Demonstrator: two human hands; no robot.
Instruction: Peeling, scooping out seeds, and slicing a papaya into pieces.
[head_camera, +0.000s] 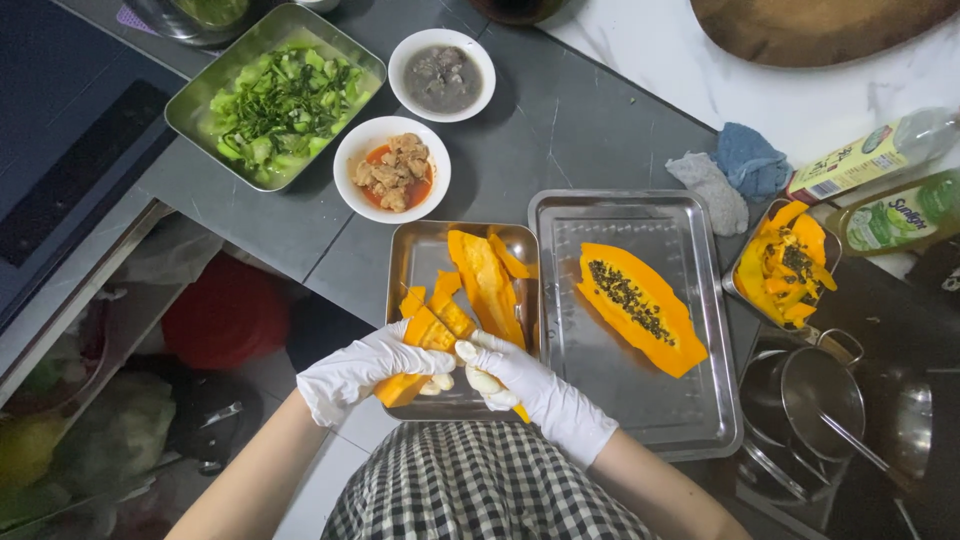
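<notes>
Both my hands wear white gloves and meet over the near end of a small steel tray (412, 250). My left hand (365, 368) grips an orange papaya piece (418, 340) from the left. My right hand (525, 382) holds the same piece from the right, fingers curled at its end. Several peeled papaya slices (485, 280) lie in that tray beyond my hands. A papaya half with black seeds (640, 305) lies in the larger steel tray (690, 420) to the right.
A small steel container of papaya peels and seeds (785, 265) stands right of the big tray. Behind are a tray of greens (280, 100), two white bowls of food (392, 170) (441, 75), cloths (730, 170), two bottles (870, 155), and pots (820, 390) at the right.
</notes>
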